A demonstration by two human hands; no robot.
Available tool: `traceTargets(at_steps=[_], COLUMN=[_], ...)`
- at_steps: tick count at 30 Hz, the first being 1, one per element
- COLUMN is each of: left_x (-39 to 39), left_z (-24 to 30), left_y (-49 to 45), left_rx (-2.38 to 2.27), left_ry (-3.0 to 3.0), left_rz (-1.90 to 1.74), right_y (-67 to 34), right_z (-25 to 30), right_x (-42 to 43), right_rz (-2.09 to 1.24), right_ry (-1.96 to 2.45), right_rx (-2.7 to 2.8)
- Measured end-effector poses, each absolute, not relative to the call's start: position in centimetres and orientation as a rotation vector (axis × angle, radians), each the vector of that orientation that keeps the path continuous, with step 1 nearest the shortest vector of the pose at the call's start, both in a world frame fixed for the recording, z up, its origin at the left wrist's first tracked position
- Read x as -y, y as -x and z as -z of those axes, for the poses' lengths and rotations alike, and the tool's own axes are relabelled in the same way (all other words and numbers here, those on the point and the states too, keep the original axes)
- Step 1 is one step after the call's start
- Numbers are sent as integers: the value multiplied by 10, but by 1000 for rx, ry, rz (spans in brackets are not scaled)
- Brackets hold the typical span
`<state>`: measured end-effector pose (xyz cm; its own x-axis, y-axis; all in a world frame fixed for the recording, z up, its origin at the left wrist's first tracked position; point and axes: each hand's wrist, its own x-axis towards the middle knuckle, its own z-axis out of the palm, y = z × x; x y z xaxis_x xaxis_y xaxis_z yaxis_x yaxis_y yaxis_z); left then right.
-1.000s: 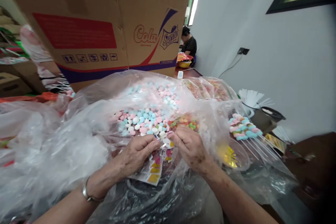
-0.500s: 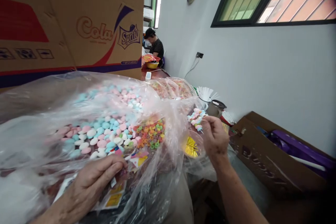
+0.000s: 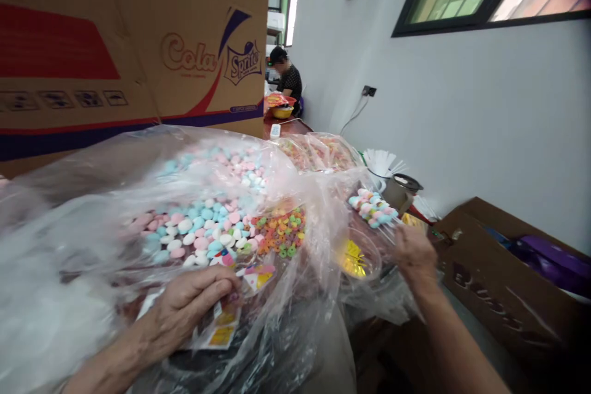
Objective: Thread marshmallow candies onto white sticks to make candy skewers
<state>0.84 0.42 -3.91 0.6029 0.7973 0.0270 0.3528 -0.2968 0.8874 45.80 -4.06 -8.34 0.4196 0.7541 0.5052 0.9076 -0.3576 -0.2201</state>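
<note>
My left hand [image 3: 196,298] is closed, thumb against fingers, on a small clear plastic packet [image 3: 221,326] with yellow print. A colourful printed piece [image 3: 258,276] shows just beyond its fingertips. At the right, my slightly blurred right hand [image 3: 417,252] is closed at the stick ends of candy skewers [image 3: 373,208], threaded with pink, white and blue pieces. Below those skewers is a clear round tub [image 3: 376,258] with gold tinsel [image 3: 354,258]. Pastel button-shaped candies [image 3: 198,228] and small coloured candy rings [image 3: 281,231] lie among clear plastic sheeting between my hands.
A large cola carton [image 3: 138,49] stands at the back left. Bagged candy rings [image 3: 318,151], white sticks [image 3: 383,163] and a dark mug [image 3: 401,191] sit behind the skewers. An open cardboard box [image 3: 498,277] is at the right. Another person [image 3: 290,80] sits far back.
The view has turned a little to the left, so everything sits further right. My right hand has drawn back rightward, exposing more of the skewers and their sticks. My left hand stays on the packet.
</note>
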Motion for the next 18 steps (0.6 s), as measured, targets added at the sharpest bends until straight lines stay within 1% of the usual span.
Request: traceTargets(at_steps=[2, 5, 8, 12, 18], left_x=[-5, -6, -6, -6, -8], left_z=[39, 38, 38, 36, 37], left_y=[-4, 3, 6, 5, 7], left_rx=[-889, -851, -827, -804, -827], left_ry=[-1872, -1840, -1842, -1826, -1763], left_rz=[-589, -559, -549, -548, -558], right_y=[-450, -426, -393, -353, -335], right_z=[68, 43, 25, 15, 14], right_x=[53, 75, 90, 86, 70], right_rz=[502, 450, 356, 307, 362], right_ry=[2052, 1724, 1499, 1250, 1058], right_rx=[1255, 1156, 1460, 1913, 2109])
